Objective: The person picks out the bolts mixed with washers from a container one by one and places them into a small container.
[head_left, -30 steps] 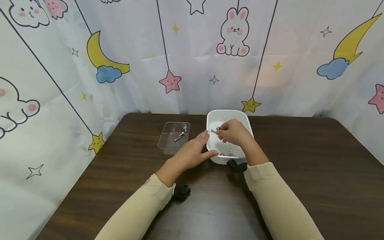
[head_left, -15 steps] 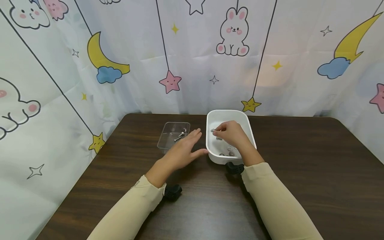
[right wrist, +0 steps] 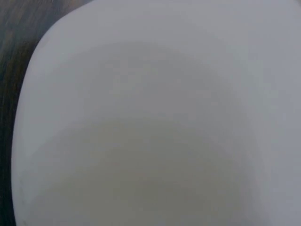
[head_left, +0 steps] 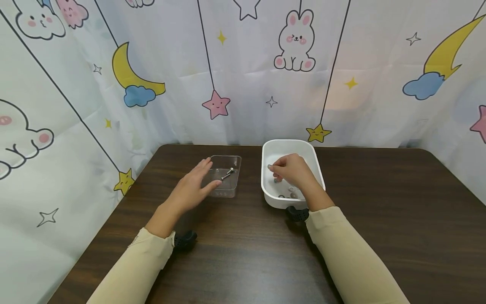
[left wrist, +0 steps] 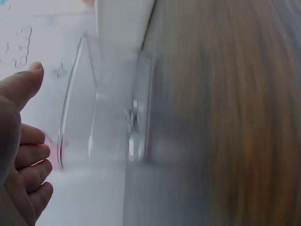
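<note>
My right hand (head_left: 294, 171) is over the white bin (head_left: 266, 192), pinching a small metal bolt (head_left: 269, 166) between thumb and fingertips; only its end shows. Washers (head_left: 292, 192) and other small metal parts lie on the bin floor, partly hidden by the hand. At the left side of the clear plastic box (head_left: 224, 193) is my left hand (head_left: 190, 190), thumb and fingers extended. Bolts (head_left: 228, 173) lie inside that box. The left wrist view shows the left hand (left wrist: 23, 155) beside the clear box (left wrist: 77, 89), with nothing in its fingers.
Both containers stand toward the back of a dark wooden table (head_left: 243, 261), with a gap between them. A white curtain (head_left: 167, 59) printed with stars, moons and rabbits hangs behind. The right wrist view is filled by the white bin's wall (right wrist: 141, 84).
My left hand has left the white bin's rim and moved left, past the clear box to its left side. My right hand has stayed over the bin, still pinching the bolt.
</note>
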Demonstrator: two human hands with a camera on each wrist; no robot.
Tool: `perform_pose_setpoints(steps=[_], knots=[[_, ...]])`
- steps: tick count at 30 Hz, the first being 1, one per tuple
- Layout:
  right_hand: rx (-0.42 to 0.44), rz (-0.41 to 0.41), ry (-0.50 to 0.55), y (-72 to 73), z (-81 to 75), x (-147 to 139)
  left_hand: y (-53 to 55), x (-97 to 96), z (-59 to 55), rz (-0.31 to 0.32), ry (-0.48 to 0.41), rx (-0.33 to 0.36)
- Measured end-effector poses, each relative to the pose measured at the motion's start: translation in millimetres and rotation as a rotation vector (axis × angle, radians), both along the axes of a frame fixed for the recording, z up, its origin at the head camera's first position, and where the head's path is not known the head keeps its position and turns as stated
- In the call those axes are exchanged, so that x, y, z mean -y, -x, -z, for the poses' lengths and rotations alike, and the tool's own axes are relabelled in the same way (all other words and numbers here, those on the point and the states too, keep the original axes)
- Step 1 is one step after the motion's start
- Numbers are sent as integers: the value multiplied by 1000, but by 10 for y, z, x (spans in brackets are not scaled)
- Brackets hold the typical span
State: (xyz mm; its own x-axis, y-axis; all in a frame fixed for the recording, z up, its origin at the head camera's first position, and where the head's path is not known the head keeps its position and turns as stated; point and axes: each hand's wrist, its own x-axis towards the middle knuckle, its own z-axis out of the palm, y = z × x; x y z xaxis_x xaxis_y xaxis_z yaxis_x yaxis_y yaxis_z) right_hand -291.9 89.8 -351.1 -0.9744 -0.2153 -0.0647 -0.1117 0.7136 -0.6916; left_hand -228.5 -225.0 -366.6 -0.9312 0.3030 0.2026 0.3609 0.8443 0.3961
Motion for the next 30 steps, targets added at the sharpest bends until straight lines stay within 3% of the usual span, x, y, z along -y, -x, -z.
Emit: perform_pose_setpoints(steps=[6,13,19,26,30], knots=[[-63,2,2,-7,-5,23,-4,250,58,-14,6,92],[-164,24,34,-38,-33,35,35,279,107,19,-8,122],[-325,14,70,-126,-128,130,52,286,126,6,-13,127],[-483,-65,85,-295,-292,399,76,286,131,1,-24,131],[-543,-144,78,-359,-300,633,81,283,136,-7,-33,139]])
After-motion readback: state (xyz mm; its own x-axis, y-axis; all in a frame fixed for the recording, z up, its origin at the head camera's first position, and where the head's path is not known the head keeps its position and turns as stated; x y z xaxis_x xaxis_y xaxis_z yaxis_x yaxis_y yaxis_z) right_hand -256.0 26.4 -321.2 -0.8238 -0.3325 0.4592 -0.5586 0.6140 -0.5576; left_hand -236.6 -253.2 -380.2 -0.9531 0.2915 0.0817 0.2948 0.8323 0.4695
